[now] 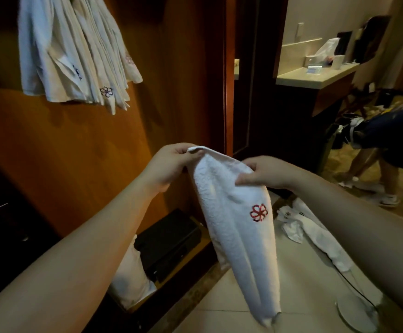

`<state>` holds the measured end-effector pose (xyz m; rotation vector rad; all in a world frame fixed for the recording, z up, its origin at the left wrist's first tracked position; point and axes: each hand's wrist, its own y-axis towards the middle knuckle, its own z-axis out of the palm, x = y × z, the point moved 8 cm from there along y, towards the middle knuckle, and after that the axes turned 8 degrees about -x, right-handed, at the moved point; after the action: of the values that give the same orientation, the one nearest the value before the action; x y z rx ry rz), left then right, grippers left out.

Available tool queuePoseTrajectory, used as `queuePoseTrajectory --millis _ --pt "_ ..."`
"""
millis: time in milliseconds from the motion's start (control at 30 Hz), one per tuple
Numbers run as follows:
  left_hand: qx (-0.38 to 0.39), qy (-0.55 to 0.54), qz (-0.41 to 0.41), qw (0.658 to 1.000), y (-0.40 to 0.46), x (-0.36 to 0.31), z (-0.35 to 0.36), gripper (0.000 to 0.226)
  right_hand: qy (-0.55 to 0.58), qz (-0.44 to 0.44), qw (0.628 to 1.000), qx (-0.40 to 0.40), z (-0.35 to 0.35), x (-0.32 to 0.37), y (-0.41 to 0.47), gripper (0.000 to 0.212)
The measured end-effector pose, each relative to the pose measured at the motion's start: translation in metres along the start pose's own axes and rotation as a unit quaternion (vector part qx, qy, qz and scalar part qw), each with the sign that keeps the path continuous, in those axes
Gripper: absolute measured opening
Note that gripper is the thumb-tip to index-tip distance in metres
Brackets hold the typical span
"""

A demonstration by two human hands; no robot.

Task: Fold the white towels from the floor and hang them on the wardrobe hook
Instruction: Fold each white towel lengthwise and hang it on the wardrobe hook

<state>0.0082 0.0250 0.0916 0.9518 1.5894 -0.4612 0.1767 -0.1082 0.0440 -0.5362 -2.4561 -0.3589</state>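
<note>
My left hand [169, 164] pinches the top corner of the white towel [239, 227]; my right hand [265, 173] grips its upper edge. The towel hangs folded lengthwise before the wardrobe [95, 150], above the floor [299, 296].

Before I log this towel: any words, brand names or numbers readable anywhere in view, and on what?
None can be read.
Held towel: a red flower emblem, no letters.
Hung towels: blue and red flower emblems only.
Floor towels: marks too small to read.
Counter items: too blurred.
</note>
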Motion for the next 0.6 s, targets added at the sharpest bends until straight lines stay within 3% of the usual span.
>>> queuePoseTrajectory --millis 167,267,433,600 --pt "-0.024 0.013 -0.037 0.999 0.0 0.023 -0.014 0.015 -0.104 0.083 0.991 0.003 0.019 -0.084 -0.017 0.02" --pt "-0.055 -0.035 -0.067 0.996 0.0 0.037 -0.028 0.015 -0.134 0.103 0.985 -0.02 0.017 -0.116 -0.022 0.028" --pt "-0.149 -0.09 -0.103 0.979 0.003 0.057 -0.063 0.009 -0.14 0.122 0.98 -0.066 0.01 -0.136 -0.025 0.032" --pt "-0.181 -0.108 -0.119 0.97 0.0 0.073 -0.089 0.015 -0.11 0.126 0.983 -0.072 0.003 -0.13 -0.025 0.032"
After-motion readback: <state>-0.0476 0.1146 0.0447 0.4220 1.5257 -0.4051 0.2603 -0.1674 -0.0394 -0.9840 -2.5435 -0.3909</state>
